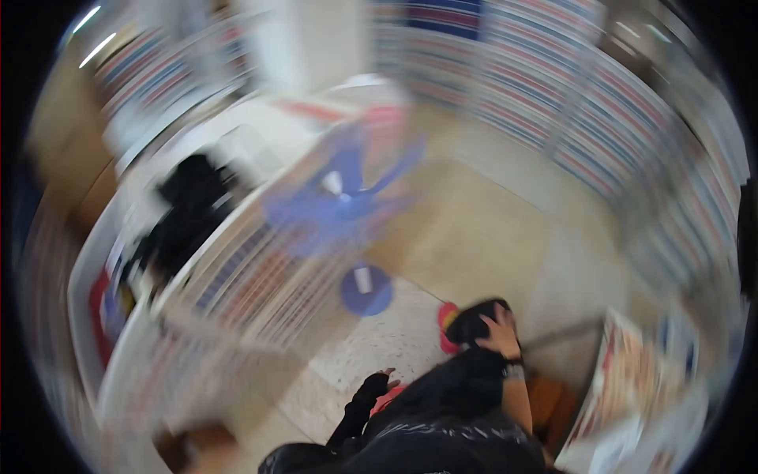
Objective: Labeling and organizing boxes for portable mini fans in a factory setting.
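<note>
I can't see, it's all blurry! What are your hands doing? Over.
Right hand resting on a black bundle. Left hand free, over the speckled floor. Blur hides the rest.

A black, rounded soft thing (476,322), blurred, sits low and right of centre in the frame, upright against the floor, a red and yellow patch touching its left edge.

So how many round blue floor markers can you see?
2: one round blue floor marker on the floor at centre, one larger blurred blue marker farther back beside the white counter. Motion blur may hide others.
</note>
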`<state>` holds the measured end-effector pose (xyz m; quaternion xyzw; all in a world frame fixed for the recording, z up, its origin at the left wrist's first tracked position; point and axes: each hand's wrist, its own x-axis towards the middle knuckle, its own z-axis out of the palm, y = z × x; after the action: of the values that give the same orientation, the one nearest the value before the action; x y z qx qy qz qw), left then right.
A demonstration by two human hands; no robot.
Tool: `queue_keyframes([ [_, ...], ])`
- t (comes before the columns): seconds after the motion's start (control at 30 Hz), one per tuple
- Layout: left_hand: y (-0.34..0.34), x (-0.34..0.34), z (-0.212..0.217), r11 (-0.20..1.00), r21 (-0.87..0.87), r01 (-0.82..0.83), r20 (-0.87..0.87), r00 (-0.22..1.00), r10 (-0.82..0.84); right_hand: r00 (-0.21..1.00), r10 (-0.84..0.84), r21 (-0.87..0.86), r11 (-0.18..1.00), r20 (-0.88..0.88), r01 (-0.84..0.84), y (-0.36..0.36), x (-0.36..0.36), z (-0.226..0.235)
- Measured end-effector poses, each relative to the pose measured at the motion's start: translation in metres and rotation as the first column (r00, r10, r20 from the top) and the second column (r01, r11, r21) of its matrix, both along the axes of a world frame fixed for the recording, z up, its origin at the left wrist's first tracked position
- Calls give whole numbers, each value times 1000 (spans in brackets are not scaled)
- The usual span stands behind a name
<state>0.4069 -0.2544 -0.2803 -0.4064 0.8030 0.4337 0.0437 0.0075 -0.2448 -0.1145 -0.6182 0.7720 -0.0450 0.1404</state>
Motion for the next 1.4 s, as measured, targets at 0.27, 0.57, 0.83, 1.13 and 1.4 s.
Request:
queue_keyframes([
  [0.27,-102,-128,21,909,-42,414,-120,902,-416,920,-103,-181,966,378,183,124,-18,24],
  [0.57,-27,-324,82,758,-91,646,-733,472,-490,794,-375,-221,824,479,522,200,24,44],
  [0.83,69,-393,67,515,-50,856,-733,319,-601,666,-567,-206,666,485,716,270,68,60],
  [1.13,155,-414,50,411,-16,912,-724,273,-634,613,-646,-269,557,455,786,319,100,52],
  [1.4,221,-433,42,303,-25,953,-678,206,-705,552,-582,-305,471,597,827,357,92,31],
])
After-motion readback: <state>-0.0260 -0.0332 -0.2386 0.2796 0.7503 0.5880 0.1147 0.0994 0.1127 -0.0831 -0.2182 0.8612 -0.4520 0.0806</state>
